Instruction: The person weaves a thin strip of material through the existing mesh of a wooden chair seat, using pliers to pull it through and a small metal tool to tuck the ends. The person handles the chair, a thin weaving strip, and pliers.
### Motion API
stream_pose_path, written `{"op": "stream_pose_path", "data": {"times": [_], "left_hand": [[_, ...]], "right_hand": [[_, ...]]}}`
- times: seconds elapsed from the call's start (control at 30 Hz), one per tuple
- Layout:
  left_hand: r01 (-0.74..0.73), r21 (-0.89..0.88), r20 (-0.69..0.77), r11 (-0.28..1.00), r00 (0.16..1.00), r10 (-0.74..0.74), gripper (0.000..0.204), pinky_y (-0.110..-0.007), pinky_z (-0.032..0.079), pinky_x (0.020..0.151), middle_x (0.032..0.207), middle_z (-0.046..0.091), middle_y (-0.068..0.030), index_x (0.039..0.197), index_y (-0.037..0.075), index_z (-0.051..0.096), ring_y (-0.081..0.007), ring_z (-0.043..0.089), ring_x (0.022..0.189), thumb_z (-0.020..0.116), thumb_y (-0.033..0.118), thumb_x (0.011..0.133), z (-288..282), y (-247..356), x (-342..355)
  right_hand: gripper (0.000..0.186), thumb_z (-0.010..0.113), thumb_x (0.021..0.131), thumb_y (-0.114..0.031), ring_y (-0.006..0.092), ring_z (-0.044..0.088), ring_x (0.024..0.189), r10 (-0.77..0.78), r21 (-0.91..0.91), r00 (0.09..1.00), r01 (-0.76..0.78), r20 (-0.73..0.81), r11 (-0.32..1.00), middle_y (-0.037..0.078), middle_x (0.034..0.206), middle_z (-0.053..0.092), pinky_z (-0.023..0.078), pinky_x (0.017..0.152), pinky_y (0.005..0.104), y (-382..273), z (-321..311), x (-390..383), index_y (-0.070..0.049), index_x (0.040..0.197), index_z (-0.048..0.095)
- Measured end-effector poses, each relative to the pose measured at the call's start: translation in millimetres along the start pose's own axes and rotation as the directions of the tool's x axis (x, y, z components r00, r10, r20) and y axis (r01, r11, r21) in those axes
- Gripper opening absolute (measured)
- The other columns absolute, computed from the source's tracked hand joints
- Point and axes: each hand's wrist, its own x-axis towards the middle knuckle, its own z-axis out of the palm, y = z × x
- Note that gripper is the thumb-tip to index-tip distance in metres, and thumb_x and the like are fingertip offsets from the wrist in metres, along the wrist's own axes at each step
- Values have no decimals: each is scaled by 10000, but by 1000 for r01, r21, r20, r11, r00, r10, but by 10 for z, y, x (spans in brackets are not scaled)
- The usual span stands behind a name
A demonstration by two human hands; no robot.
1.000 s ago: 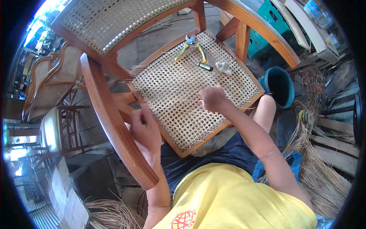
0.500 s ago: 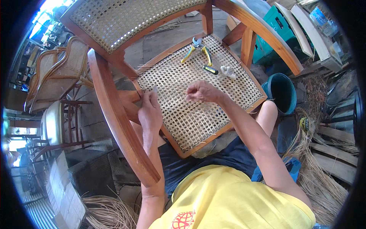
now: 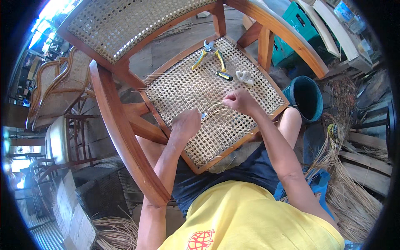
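A wooden armchair (image 3: 125, 141) has a woven cane seat (image 3: 216, 150) in front of me, its weave dotted with loose strand ends. My left hand (image 3: 186, 125) is closed over the middle-left of the seat on a small pale tool (image 3: 203, 115), whose tip alone shows. Just right of it, my right hand (image 3: 237, 101) pinches a thin cane strand (image 3: 216, 106) that arches above the weave. Toward the seat's back lie yellow-handled pliers (image 3: 196, 62), a black-and-yellow tool (image 3: 224, 76) and a whitish crumpled lump (image 3: 244, 77).
Behind on the left stand rattan chairs (image 3: 71, 83) and a cushioned chair (image 3: 58, 139). At right are a green crate (image 3: 287, 41), wooden boards (image 3: 341, 37), a teal bucket (image 3: 312, 98) and loose fibres (image 3: 346, 200). Coiled cane (image 3: 114, 233) lies at lower left.
My left hand has moved from beside the left armrest onto the middle of the seat. My right hand has shifted right from half a second ago, with an arched strand now showing between the hands.
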Motion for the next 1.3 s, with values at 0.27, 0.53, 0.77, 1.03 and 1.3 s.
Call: {"op": "stream_pose_path", "data": {"times": [0.27,0.53,0.77,1.03,1.3], "left_hand": [[-2,199,46,980,999,-8,281,-487,534,861,975,723,-160,964,57,700,-344,698,942,531,282,966,-44,224,203],[48,0,-125,999,991,-48,245,-466,552,778,882,710,-194,916,-3,665,-346,706,881,574,220,959,335,299,34],[145,-346,-153,927,966,-208,329,-478,552,749,862,711,-187,843,21,656,-372,703,850,573,313,968,456,44,87],[205,-261,-420,943,856,-302,369,-472,516,626,738,683,-143,797,59,614,-357,680,712,662,404,920,118,8,-305],[-179,-596,-759,783,443,-477,349,-340,444,558,651,593,-53,757,49,571,-162,558,594,678,309,964,-392,-136,-605]], "right_hand": [[161,670,792,-170,296,708,713,17,-129,999,-22,-39,991,173,757,708,556,717,404,72,45,-65,-28,818,741],[154,686,804,-171,233,691,646,-46,-152,996,35,-71,988,141,715,699,536,642,360,83,78,-40,-20,804,720],[164,663,799,-197,315,707,720,-46,-185,998,36,-48,982,158,761,712,567,727,423,-111,383,10,-56,774,741],[180,699,831,-268,296,710,844,51,-451,997,-17,63,892,125,876,725,556,783,474,-321,512,43,-99,888,724],[119,630,769,-140,306,692,803,93,-485,994,-51,64,873,140,806,695,557,768,437,-266,587,73,-77,855,684]]}}
